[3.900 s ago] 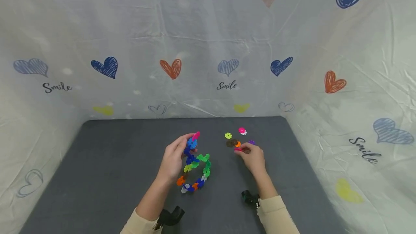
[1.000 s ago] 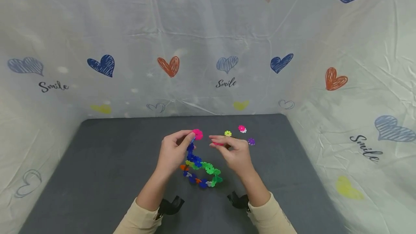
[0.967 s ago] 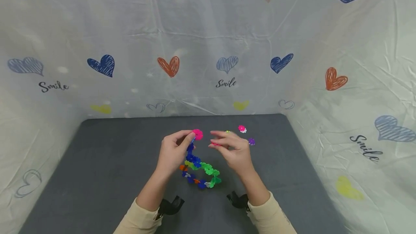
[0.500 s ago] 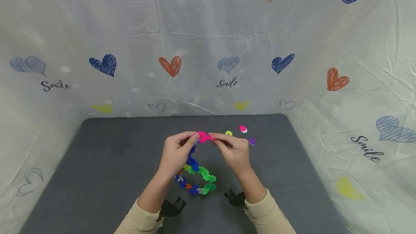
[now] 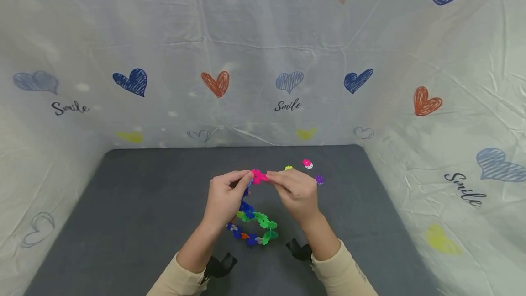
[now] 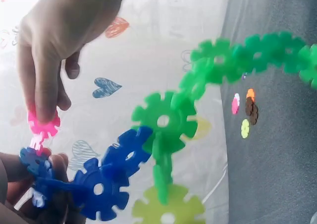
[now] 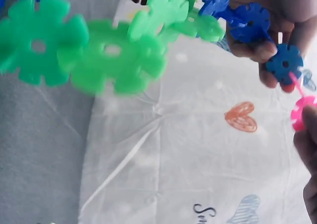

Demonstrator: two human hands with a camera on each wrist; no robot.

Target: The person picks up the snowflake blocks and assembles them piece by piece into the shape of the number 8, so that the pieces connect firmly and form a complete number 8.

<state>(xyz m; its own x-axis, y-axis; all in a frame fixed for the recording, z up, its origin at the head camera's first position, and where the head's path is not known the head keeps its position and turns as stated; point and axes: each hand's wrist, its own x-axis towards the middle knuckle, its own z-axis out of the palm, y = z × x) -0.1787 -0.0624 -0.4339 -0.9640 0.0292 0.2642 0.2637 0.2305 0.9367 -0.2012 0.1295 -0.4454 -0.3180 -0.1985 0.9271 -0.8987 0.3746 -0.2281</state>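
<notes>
A chain of interlocking snowflake discs (image 5: 263, 219) hangs in a loop between my hands, green, dark blue, orange, white and yellow. My left hand (image 5: 223, 198) pinches its upper end near the light blue disc (image 6: 33, 160) and a pink disc (image 5: 256, 176). From the right, my right hand (image 5: 297, 193) pinches a second pink disc (image 6: 44, 126) against the first. In the head view its fingers hide most of that disc. The left wrist view shows the green discs (image 6: 164, 119) close up; in the right wrist view dark blue discs (image 7: 250, 23) lie by the left fingers.
On the dark table (image 5: 144, 214) beyond my right hand lie loose discs: a yellow-green one (image 5: 289, 167), a pink and white pair (image 5: 307, 164) and a purple one (image 5: 319, 180). Brown discs (image 6: 251, 110) and an orange one (image 6: 250, 93) show in the left wrist view.
My right hand has come left from the loose discs with a pink disc. It now meets the pink disc at the chain's end. The left hand has turned that end rightward.
</notes>
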